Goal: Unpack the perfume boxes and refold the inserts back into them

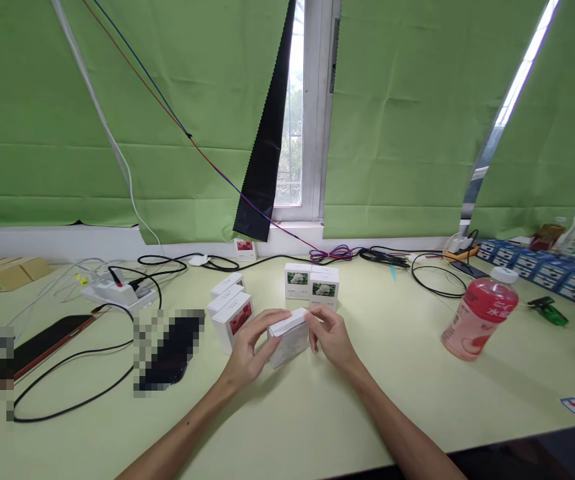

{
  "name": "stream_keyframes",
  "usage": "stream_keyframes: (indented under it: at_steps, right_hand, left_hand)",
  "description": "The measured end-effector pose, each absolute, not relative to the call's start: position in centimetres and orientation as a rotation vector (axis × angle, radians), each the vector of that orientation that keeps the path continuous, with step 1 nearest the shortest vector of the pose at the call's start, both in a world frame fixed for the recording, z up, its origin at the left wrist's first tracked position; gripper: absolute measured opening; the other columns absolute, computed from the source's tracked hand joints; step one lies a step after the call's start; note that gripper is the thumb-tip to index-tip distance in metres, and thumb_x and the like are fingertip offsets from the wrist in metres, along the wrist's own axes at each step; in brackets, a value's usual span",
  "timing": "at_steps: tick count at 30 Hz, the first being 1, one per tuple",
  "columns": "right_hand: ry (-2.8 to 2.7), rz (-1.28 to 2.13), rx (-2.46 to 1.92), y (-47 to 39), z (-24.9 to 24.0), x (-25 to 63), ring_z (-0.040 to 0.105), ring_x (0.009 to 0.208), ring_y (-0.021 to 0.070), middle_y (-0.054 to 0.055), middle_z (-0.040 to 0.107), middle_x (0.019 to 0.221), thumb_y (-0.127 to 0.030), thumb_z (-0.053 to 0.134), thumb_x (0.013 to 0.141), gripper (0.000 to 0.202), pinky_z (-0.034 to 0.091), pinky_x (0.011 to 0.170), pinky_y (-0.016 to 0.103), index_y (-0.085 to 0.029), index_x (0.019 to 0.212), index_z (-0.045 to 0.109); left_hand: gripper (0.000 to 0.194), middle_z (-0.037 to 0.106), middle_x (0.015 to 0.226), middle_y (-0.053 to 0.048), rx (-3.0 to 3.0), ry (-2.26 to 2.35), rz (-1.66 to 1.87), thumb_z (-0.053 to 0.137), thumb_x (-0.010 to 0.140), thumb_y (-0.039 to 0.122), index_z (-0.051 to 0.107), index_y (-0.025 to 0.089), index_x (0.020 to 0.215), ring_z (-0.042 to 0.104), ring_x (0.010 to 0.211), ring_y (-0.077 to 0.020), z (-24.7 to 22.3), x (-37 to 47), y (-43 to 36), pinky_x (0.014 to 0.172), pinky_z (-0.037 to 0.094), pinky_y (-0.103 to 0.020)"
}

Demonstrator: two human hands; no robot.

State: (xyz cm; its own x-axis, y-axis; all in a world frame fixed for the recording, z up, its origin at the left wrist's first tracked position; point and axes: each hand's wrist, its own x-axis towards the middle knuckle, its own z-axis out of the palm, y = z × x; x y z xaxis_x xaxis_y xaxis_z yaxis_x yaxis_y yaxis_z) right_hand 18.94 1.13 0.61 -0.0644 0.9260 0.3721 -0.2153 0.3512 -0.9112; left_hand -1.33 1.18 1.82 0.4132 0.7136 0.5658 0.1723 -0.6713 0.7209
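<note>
The green curtains (407,120) hang behind the pale surface (382,413). On it, blue boxes (542,270) form a row at far right, and tan boxes (5,273) lie at far left. The pink bottle (480,315) stands right of the hands, well apart. Black cables (75,400) loop around the power strip (120,293) and run along the back.

Three red-flower boxes (232,323) stand just beside the left hand (250,350), crowding its outer side; two white-flower boxes (323,287) stand beyond the held white box (289,340), near the right hand (331,333).

The white box is above the middle of the surface's near part, between the hands, upright but tilted. A broad face turns towards the person; its narrow top runs from near left to far right. The left grip is closed around its left end, thumb in front and fingers over the top. The right fingers are bent at its top right corner; whether they pinch it, I cannot tell.

The white box's far face is hidden, and print on its near face is too faint to read. Pixelation covers much of the dark phone (172,353).
</note>
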Motion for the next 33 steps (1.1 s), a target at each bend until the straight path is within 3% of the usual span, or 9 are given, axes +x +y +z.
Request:
stream_keyframes:
  at_steps: [5,11,16,24,33]
  right_hand:
    - [-1.254,1.063,-0.787,1.3,0.5,18.9,0.045,0.036,0.0047,0.001,0.065,0.075,-0.053,0.069,0.082,0.036,0.036,0.034,0.021,-0.017,0.081,0.064]
    - [-1.209,1.039,-0.822,1.3,0.5,19.0,0.048,0.039,0.0032,0.008,0.069,0.104,-0.051,0.071,0.08,0.036,0.038,0.035,0.021,-0.016,0.077,0.063]
    - [-1.187,1.041,-0.819,1.3,0.5,19.0,0.049,0.039,0.0031,0.01,0.069,0.106,-0.05,0.072,0.079,0.036,0.038,0.034,0.02,-0.015,0.076,0.063]
    - [-1.186,1.045,-0.793,1.4,0.3,19.0,0.052,0.041,0.0048,0.01,0.069,0.109,-0.05,0.072,0.079,0.036,0.039,0.033,0.021,-0.016,0.076,0.063]
    - [-1.179,1.033,-0.769,1.3,0.6,19.0,0.053,0.042,0.0053,0.009,0.069,0.107,-0.046,0.074,0.078,0.032,0.041,0.034,0.021,-0.016,0.073,0.065]
  left_hand:
    - [0.027,0.062,0.125,-0.011,2.033,0.832,1.33,0.056,0.093,0.03,0.067,0.025,0.118,0.057,0.119,-0.0251,1.7,-1.0,1.3,0.101,0.048,-0.039]
    - [0.021,0.062,0.116,-0.009,1.902,0.88,1.494,0.06,0.091,0.03,0.062,0.024,0.111,0.06,0.112,-0.0212,1.2,-0.4,1.6,0.096,0.053,-0.037]
    - [0.014,0.061,0.111,-0.007,1.818,0.865,1.578,0.063,0.089,0.029,0.053,0.023,0.096,0.058,0.114,-0.0199,0.9,-0.1,1.6,0.094,0.053,-0.036]
    - [0.016,0.059,0.112,-0.01,1.849,0.831,1.543,0.064,0.088,0.034,0.059,0.021,0.096,0.057,0.113,-0.0221,1.8,-0.1,1.1,0.094,0.053,-0.036]
    - [0.017,0.061,0.104,-0.009,1.755,0.901,1.606,0.066,0.086,0.037,0.067,0.02,0.084,0.058,0.105,-0.0206,1.7,0.2,1.5,0.086,0.056,-0.034]
